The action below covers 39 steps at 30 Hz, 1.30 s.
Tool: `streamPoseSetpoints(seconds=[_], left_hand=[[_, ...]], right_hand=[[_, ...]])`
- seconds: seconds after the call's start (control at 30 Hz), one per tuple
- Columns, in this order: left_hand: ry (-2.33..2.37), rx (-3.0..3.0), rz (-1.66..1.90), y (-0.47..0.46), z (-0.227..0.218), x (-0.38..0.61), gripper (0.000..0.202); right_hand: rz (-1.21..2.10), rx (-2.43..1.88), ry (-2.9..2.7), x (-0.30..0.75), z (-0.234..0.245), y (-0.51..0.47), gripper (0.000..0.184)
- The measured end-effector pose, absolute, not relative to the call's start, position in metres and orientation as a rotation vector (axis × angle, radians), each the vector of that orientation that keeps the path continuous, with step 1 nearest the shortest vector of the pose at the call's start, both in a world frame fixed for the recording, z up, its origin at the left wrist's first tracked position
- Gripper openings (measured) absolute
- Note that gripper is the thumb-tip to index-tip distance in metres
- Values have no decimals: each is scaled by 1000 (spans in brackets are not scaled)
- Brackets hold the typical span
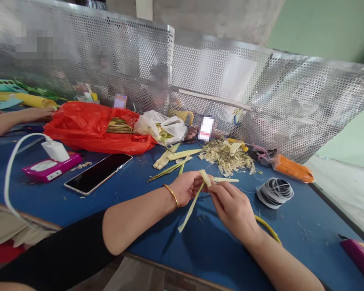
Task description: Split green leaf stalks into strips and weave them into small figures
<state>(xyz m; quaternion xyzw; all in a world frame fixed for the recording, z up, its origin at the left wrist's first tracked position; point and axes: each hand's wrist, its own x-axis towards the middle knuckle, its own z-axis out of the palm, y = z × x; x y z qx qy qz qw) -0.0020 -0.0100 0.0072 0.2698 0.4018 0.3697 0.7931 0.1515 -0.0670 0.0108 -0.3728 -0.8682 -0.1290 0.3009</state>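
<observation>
My left hand (186, 189), with a gold bangle at the wrist, is closed on pale yellow-green husk strips (191, 211) over the front middle of the blue table. One strip is folded over near the fingertips; a long end hangs down and another points right. My right hand (233, 208) pinches the same strips from the other side, its fingertips close to the left ones. Behind my left hand lie loose husk leaves (183, 155). A heap of husk scraps (229, 157) sits just beyond my right hand. The exact grip is partly hidden by the fingers.
A phone (98, 173), a purple power strip (53, 166) and a red plastic bag (79, 125) are on the left. Right of my hands stand a spool of cord (275, 193) and an orange packet (294, 168). A perforated metal screen (212, 68) borders the back. Another person's hand (39, 114) is far left.
</observation>
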Motion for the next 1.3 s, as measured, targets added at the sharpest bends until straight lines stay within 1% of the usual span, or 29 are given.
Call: streamPoseSetpoints(seconds=[0.13,0.3,0.47,0.63,0.77,0.87,1.0,1.07,1.17,1.3], left_hand=[[822,524,823,-8,8,-3,22],[729,401,838,-6,6,-4,16],[757,328,796,-7,11,-5,16],[744,307,804,-8,15,-5,18],[731,294,861,-9,14,-4,17],[722,312,862,-10,12,-3,18],[726,333,883,-12,9,-2,19],[737,342,907,-13,8,-1,20],[761,359,892,-13,8,0,21],[784,363,827,-12,7,1,21]], right_hand=[[-241,-1036,-2303,149,5,-64,16],[-178,-1099,-2342,148,0,-60,17],[-360,-1096,-2395,151,-1,-60,20],[-462,-1105,-2359,153,-2,-58,21],[-667,-1033,-2435,151,3,-58,21],[-749,-986,-2489,148,7,-61,24],[-833,-1029,-2521,147,8,-65,32],[-902,-1047,-2532,147,8,-67,29],[-937,-1020,-2588,146,8,-69,17],[-867,-899,-2691,146,8,-66,20]])
